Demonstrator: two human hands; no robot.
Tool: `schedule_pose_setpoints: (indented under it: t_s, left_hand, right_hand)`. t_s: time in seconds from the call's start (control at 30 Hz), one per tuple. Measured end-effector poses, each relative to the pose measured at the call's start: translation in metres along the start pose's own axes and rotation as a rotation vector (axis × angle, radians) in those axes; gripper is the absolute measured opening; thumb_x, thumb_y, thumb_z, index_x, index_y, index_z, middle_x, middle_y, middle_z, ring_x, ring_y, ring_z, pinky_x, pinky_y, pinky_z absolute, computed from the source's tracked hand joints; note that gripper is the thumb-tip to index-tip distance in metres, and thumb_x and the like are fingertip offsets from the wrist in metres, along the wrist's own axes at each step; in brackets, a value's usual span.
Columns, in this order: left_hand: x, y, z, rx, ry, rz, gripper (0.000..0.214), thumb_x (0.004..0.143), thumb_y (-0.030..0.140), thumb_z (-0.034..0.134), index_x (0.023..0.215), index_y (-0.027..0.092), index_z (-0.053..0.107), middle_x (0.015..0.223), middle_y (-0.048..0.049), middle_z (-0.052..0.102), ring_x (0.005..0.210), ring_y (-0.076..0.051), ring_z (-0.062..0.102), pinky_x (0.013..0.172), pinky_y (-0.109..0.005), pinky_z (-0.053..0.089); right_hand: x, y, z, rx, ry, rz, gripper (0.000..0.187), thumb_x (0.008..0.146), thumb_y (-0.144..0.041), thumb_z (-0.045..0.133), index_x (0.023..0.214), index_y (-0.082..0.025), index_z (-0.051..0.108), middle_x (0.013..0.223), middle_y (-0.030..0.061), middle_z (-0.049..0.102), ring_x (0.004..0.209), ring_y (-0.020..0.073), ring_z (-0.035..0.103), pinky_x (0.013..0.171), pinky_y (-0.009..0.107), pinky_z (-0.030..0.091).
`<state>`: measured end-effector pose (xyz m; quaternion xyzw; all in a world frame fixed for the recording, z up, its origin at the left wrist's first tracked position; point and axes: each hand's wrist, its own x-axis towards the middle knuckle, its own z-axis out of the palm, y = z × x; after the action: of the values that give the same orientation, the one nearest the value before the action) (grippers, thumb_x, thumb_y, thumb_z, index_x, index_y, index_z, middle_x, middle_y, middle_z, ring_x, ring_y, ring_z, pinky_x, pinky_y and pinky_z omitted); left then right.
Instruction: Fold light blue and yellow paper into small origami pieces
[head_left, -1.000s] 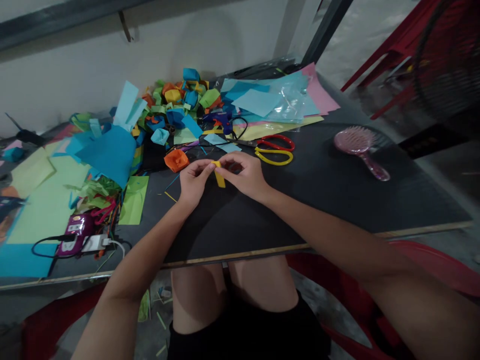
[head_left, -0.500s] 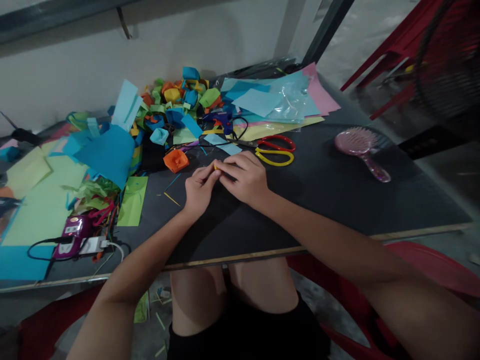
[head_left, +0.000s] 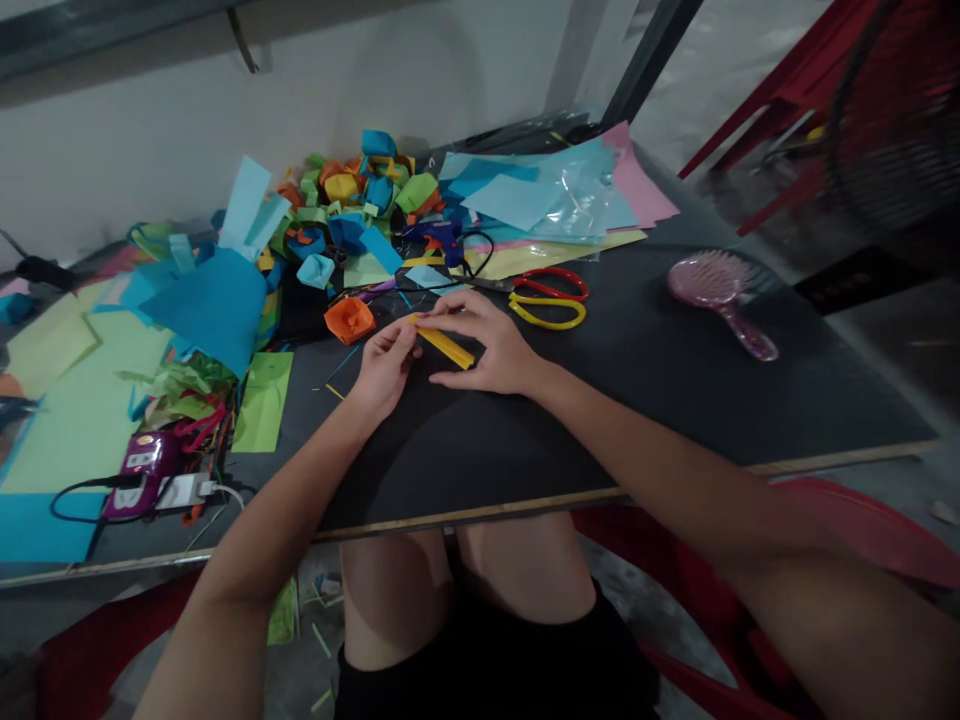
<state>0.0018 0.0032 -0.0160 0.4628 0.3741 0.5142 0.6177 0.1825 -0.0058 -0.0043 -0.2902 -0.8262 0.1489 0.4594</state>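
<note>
A narrow folded strip of yellow paper (head_left: 448, 348) slants down to the right between my hands, above the dark table. My left hand (head_left: 385, 368) pinches its upper left end between thumb and fingers. Over the strip, my right hand (head_left: 491, 345) is spread, thumb well apart from the fingers, with fingertips at the pinched end. An orange folded paper flower (head_left: 349, 321) lies just left of the hands. Behind my right hand rest scissors (head_left: 549, 300) with one red and one yellow handle loop.
Coloured folded paper pieces (head_left: 341, 190) are heaped at the back, beside a blue glue gun (head_left: 442, 240). Paper sheets (head_left: 517, 200) lie behind the scissors. A pink hairbrush (head_left: 709, 282) is at right, a purple device (head_left: 142, 470) with cables at left.
My right hand has opened and its thumb has dropped away from the fingers. The yellow strip, mostly hidden before, now shows along its length. My left hand keeps its pinch.
</note>
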Motion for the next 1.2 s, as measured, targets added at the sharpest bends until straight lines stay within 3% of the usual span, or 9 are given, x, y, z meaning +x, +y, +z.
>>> schedule_pose_setpoints:
  t_s: [0.07, 0.13, 0.23, 0.37, 0.57, 0.67, 0.93, 1.2]
  left_hand:
    - [-0.0011, 0.0016, 0.002, -0.034, -0.042, -0.026, 0.051, 0.053, 0.068, 0.084, 0.083, 0.027, 0.079, 0.086, -0.0021, 0.072, 0.066, -0.01, 0.057, 0.06, -0.023, 0.047]
    - [-0.0025, 0.0021, 0.003, -0.063, -0.086, -0.048, 0.05, 0.051, 0.066, 0.086, 0.082, 0.027, 0.079, 0.084, -0.0017, 0.072, 0.065, -0.009, 0.055, 0.062, -0.024, 0.047]
    - [-0.0036, 0.001, 0.0021, -0.042, -0.131, -0.041, 0.05, 0.054, 0.066, 0.085, 0.084, 0.027, 0.078, 0.084, -0.0019, 0.071, 0.065, -0.01, 0.054, 0.063, -0.025, 0.047]
    - [-0.0028, -0.0024, -0.0007, 0.011, -0.151, 0.004, 0.049, 0.06, 0.066, 0.082, 0.085, 0.024, 0.078, 0.084, -0.0024, 0.071, 0.065, -0.01, 0.054, 0.063, -0.025, 0.045]
    - [-0.0018, -0.0053, 0.0012, 0.026, -0.165, -0.044, 0.053, 0.052, 0.068, 0.085, 0.079, 0.023, 0.079, 0.076, -0.0028, 0.072, 0.064, -0.01, 0.054, 0.06, -0.024, 0.043]
    - [-0.0016, -0.0049, 0.0017, 0.019, -0.171, -0.043, 0.052, 0.053, 0.067, 0.084, 0.078, 0.023, 0.079, 0.075, -0.0031, 0.071, 0.064, -0.01, 0.055, 0.06, -0.024, 0.043]
    - [-0.0001, -0.005, -0.0011, 0.055, -0.191, -0.051, 0.047, 0.062, 0.065, 0.081, 0.069, 0.019, 0.074, 0.067, -0.0014, 0.065, 0.06, -0.009, 0.054, 0.061, -0.025, 0.044]
    - [0.0011, -0.0064, -0.0004, -0.001, -0.169, -0.078, 0.046, 0.058, 0.062, 0.085, 0.066, 0.018, 0.073, 0.064, 0.0006, 0.064, 0.06, -0.007, 0.054, 0.059, -0.022, 0.043]
  right_hand:
    - [0.0, 0.0008, 0.0012, -0.042, 0.104, 0.005, 0.031, 0.087, -0.038, 0.067, 0.119, -0.036, 0.071, 0.108, 0.0061, 0.061, 0.102, 0.023, 0.06, 0.087, 0.042, 0.052]
    - [-0.0011, 0.0003, 0.0033, -0.084, 0.21, 0.015, 0.019, 0.093, -0.034, 0.061, 0.104, -0.037, 0.076, 0.101, 0.0054, 0.063, 0.095, 0.0208, 0.06, 0.079, 0.039, 0.052]
    - [-0.0032, -0.0006, 0.004, -0.122, 0.241, 0.019, 0.018, 0.093, -0.036, 0.06, 0.092, -0.038, 0.078, 0.099, 0.0046, 0.063, 0.092, 0.0208, 0.059, 0.078, 0.04, 0.051]
    - [-0.0029, -0.0025, 0.0013, -0.096, 0.194, 0.033, 0.018, 0.093, -0.041, 0.06, 0.093, -0.034, 0.077, 0.103, 0.0054, 0.063, 0.098, 0.0227, 0.06, 0.084, 0.043, 0.05]
    - [0.0031, -0.0074, -0.0022, 0.007, 0.159, 0.176, 0.031, 0.093, -0.047, 0.057, 0.079, -0.024, 0.072, 0.11, 0.0088, 0.063, 0.108, 0.026, 0.06, 0.095, 0.048, 0.049]
    - [0.004, -0.0064, -0.0035, 0.027, 0.159, 0.174, 0.031, 0.091, -0.048, 0.061, 0.076, -0.023, 0.071, 0.11, 0.0091, 0.062, 0.108, 0.0263, 0.06, 0.096, 0.048, 0.049]
    - [0.0023, 0.0016, -0.0032, -0.041, 0.216, 0.041, 0.022, 0.09, -0.045, 0.064, 0.084, -0.026, 0.074, 0.105, 0.007, 0.063, 0.101, 0.0237, 0.059, 0.084, 0.042, 0.05]
    - [0.0012, -0.0021, 0.0014, -0.111, 0.257, 0.132, 0.02, 0.086, -0.042, 0.068, 0.079, -0.025, 0.076, 0.104, 0.0074, 0.064, 0.1, 0.025, 0.06, 0.083, 0.044, 0.052]
